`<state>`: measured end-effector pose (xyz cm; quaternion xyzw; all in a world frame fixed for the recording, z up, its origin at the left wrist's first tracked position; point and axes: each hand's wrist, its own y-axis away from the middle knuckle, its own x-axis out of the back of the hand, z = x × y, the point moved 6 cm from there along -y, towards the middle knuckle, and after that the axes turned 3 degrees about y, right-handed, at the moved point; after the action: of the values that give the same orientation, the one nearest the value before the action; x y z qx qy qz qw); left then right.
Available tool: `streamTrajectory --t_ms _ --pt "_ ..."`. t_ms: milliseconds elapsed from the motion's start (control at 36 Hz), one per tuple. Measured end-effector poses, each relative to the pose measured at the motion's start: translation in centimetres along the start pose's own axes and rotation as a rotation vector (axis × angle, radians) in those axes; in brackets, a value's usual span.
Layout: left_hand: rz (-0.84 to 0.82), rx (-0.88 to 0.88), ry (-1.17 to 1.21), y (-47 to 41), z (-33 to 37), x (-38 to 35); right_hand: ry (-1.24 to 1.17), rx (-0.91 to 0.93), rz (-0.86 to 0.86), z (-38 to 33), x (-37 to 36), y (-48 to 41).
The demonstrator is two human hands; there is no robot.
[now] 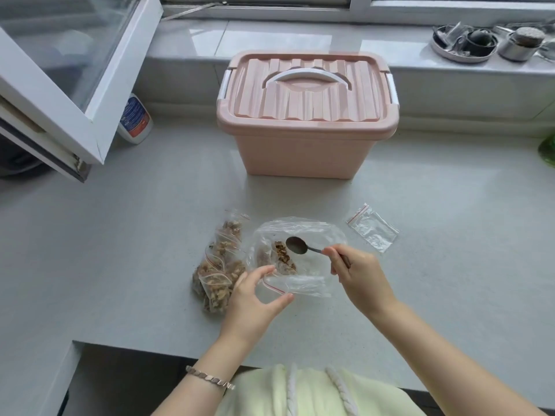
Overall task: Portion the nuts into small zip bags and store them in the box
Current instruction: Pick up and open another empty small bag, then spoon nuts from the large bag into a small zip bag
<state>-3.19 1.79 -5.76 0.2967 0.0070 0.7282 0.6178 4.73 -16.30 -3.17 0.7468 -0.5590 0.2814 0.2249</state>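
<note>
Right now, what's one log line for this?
left hand: holds small bag | right hand: holds spoon over big bag | filled bags: piled beside | box: lid on

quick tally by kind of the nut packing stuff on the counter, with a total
pink lidded plastic box: 1
dark metal spoon: 1
large clear plastic bag holding nuts: 1
small nut-filled zip bags: about 4, overlapping
small empty zip bags: 2
total: about 9
</note>
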Motion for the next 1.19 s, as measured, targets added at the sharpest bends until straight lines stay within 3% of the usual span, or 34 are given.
streamTrajectory --t_ms 222,472,667,833,1000,1194 --pt "-0.037 0.019 0.065 -1.3 -0.5 -0.5 -0.306 -0.266 -0.118 2.7 -1.4 -0.2" --pt "-0.036 0.033 0.119 -3.2 -1.2 -0.9 -0.399 -0.401 -0.137 3.9 -1.5 -0.1" --pt "-0.133 -0.001 0.148 -3.9 -1.0 -3.0 -0.477 -0.419 0.002 5.2 0.7 1.2" --pt "-0.230 -0.019 0.157 -4.2 0.1 -5.2 -0.473 -0.453 0.015 6.0 1.0 2.0" --pt "-0.047 -0.096 0.127 -3.6 0.5 -2.3 -0.512 -0.460 0.046 6.4 0.6 2.6" --pt "-0.025 0.002 0.101 -2.4 -2.9 -0.6 -0.588 -0.492 0.029 6.1 -0.9 2.8"
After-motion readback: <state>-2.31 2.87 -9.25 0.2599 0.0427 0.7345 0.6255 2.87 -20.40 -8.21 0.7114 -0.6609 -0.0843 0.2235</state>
